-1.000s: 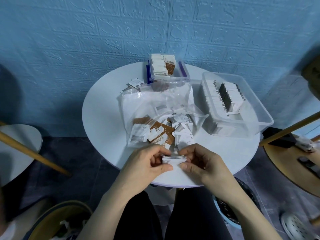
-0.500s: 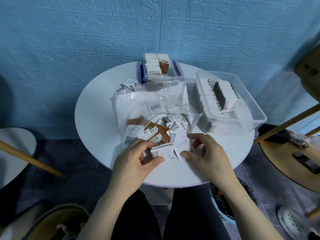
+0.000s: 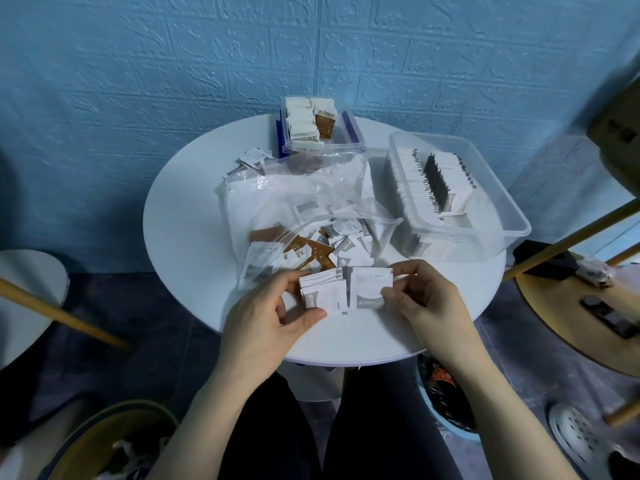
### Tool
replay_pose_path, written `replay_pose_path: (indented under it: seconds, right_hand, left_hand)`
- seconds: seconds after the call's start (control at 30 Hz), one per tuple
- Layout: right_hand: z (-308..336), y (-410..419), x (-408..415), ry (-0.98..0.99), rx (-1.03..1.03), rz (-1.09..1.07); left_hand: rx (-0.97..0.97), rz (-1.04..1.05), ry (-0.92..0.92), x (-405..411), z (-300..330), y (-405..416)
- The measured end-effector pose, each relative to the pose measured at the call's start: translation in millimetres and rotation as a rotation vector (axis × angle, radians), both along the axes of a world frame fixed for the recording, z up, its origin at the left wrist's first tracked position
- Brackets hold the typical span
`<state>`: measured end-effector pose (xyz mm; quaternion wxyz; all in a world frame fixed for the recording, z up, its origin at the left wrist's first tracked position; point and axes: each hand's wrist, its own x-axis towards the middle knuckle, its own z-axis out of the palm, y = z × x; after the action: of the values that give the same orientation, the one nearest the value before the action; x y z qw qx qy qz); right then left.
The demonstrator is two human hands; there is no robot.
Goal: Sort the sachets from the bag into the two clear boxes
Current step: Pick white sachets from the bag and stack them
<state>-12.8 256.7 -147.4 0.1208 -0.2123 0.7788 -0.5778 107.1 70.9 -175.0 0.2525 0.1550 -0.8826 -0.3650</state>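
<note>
A clear plastic bag (image 3: 298, 199) lies open on the round white table (image 3: 187, 230), with brown and white sachets (image 3: 311, 251) spilling from its mouth. My left hand (image 3: 266, 313) grips a stack of white sachets (image 3: 323, 292) just in front of the bag. My right hand (image 3: 422, 296) pinches a single white sachet (image 3: 369, 285) right beside that stack. The small clear box (image 3: 353, 133) at the back holds brown-and-white sachets. The large clear box (image 3: 498, 202) on the right holds a row of white sachets standing on edge.
A few loose white sachets (image 3: 251, 159) lie behind the bag. A wooden stool (image 3: 588, 306) with dark objects stands at the right, and another round stool (image 3: 27, 292) at the left. A blue wall runs close behind the table.
My right hand has picked a white sachet from the pile and brought it next to the stack. The stack in my left hand has moved toward the bag and tilted flatter.
</note>
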Motion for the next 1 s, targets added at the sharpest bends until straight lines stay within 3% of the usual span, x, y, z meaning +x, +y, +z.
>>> replay_pose_path:
  seconds: [0.5,0.6,0.77,1.0]
  right_hand:
    - [-1,-12,27,-0.249,-0.321,-0.032]
    - [-5,-17,35,-0.137,-0.204,-0.050]
    - [-8,-15,36,0.383,0.345,-0.031]
    - [-1,-11,26,0.142,0.177,0.132]
  left_hand:
    - [-0.013,0.062,0.018,-1,3,8]
    - [0.011,0.047,0.034,-1,2,7]
    - [0.020,0.038,0.038,-1,2,6]
    - [-0.053,-0.089,-0.033,0,11,3]
